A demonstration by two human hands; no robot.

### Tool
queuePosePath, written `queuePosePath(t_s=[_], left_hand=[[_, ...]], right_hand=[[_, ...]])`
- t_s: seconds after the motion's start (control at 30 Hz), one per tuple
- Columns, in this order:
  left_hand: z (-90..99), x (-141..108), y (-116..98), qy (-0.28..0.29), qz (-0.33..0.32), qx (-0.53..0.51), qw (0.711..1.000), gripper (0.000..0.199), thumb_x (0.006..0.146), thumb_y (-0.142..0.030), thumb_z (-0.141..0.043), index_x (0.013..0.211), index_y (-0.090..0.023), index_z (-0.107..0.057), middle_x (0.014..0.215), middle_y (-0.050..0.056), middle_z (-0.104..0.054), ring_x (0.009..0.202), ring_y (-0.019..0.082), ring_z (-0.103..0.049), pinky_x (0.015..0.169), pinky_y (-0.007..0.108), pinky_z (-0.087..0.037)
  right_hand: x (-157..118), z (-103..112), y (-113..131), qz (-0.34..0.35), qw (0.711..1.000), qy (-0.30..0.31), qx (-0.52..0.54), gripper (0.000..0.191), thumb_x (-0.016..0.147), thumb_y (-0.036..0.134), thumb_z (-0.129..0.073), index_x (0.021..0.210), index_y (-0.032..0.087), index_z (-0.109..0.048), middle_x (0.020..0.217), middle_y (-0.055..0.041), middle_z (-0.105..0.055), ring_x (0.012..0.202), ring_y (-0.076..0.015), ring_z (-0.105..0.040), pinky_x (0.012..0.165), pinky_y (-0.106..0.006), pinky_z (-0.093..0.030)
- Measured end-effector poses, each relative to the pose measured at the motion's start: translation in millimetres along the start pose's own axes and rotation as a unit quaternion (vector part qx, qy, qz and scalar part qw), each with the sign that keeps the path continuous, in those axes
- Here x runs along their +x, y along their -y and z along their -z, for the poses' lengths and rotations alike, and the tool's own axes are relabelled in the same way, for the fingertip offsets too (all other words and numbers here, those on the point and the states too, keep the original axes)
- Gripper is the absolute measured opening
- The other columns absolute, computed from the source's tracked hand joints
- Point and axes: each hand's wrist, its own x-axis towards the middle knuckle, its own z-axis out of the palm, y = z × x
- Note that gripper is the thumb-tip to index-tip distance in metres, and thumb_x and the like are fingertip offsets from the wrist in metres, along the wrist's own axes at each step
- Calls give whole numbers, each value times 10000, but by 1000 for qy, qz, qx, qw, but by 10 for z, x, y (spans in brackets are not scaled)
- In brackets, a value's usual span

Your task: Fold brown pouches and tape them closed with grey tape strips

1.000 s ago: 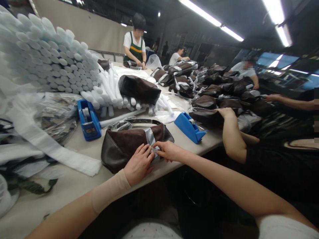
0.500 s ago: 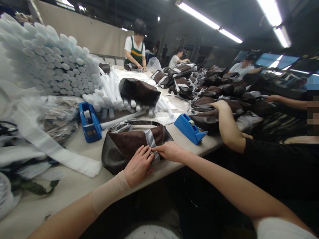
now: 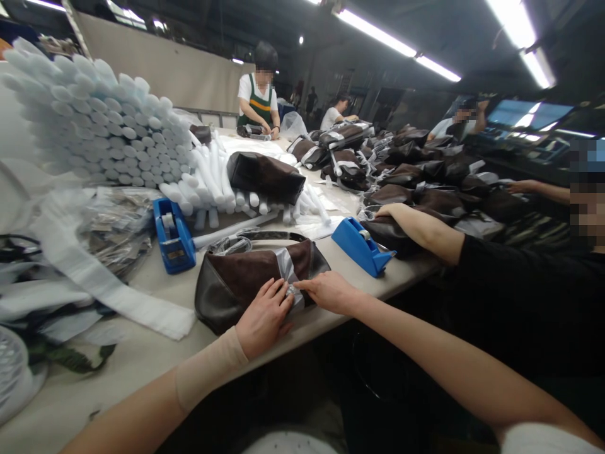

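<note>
A dark brown bag with black ends lies at the table's front edge, its handle towards the back. A pale wrap strip runs over its middle. My left hand rests on the bag and strip with fingers stretched out, holding nothing. From the right, my right hand touches the strip with its index finger extended; its other fingers are curled under, and whether they hold anything is hidden. Blue tape dispensers stand on both sides, one to the left and one to the right.
White foam rods are stacked at the back left, with another brown bag on loose rods. Many wrapped bags cover the right side. A person's arm reaches in from the right. Plastic sheets lie left.
My right index finger has drawn slightly back to the right on the strip. The neighbouring person's hand at the right has moved left and lower over the bags. My left hand has stayed in place.
</note>
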Motion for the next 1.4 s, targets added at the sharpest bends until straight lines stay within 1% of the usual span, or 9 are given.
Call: queuePosePath(t_s=[0.2,0.43,0.6,0.7,0.8,0.9,1.0,1.1,1.4], left_hand=[[6,5,-18,-11,2,-26,1000,606,801,-380,-688,1315,-100,-533,1430,210,-482,1365,349,-395,1174,533,-249],[308,98,83,-121,111,-127,978,675,900,-470,-551,1435,-111,-352,1563,198,-269,1451,261,-272,1163,423,-324],[387,384,13,-35,107,21,993,833,838,-573,-593,1426,-27,-370,1542,263,-269,1471,354,-161,1189,542,-171],[335,446,15,43,69,9,997,806,816,-565,-626,1399,-51,-414,1505,261,-351,1438,365,-264,1174,555,-197],[373,387,151,-31,117,-72,990,628,858,-494,-600,1331,-102,-469,1364,219,-540,1289,326,-500,1088,498,-375],[484,359,297,-90,238,-194,947,434,883,-429,-585,1192,-135,-508,941,103,-703,898,254,-686,818,393,-541],[545,461,320,6,337,-342,877,369,875,-372,-613,1127,-148,-465,727,29,-670,601,189,-665,482,254,-486],[527,631,264,65,389,-415,820,358,870,-328,-630,1107,-156,-423,743,37,-685,463,152,-624,341,199,-367],[384,833,188,54,466,-475,745,535,689,-158,-781,1100,-127,-441,547,-59,-586,373,97,-504,350,179,-267]], right_hand=[[-96,-71,-33,-23,998,-36,54,437,883,151,-516,1264,324,-642,820,-61,-758,709,-236,-705,640,-281,-464],[7,-25,-242,-112,915,-299,246,367,942,206,-403,1223,197,-639,897,-67,-738,856,-219,-687,824,-345,-523],[344,-153,-328,-41,895,-376,237,391,894,158,-409,1236,143,-598,1221,-136,-644,1172,-251,-566,1049,-454,-434],[353,-182,-354,-30,889,-377,259,373,882,165,-440,1220,130,-594,1256,-155,-618,1213,-261,-538,1075,-475,-410],[125,-252,-339,-40,840,-437,319,272,910,221,-476,1132,162,-622,1153,-120,-651,1136,-237,-574,1023,-426,-446],[-148,-453,-208,-130,765,-487,401,163,904,298,-540,979,187,-632,925,-60,-657,881,-194,-614,841,-351,-507],[-289,-705,9,-203,712,-479,472,167,874,346,-589,907,185,-612,823,-27,-622,721,-158,-571,689,-290,-497],[-305,-875,189,-240,672,-480,511,189,865,371,-607,896,185,-591,796,-15,-597,685,-143,-548,635,-263,-476],[-254,-975,266,-196,675,-479,526,137,875,322,-594,889,185,-594,786,-3,-580,694,-139,-532,662,-258,-460]])
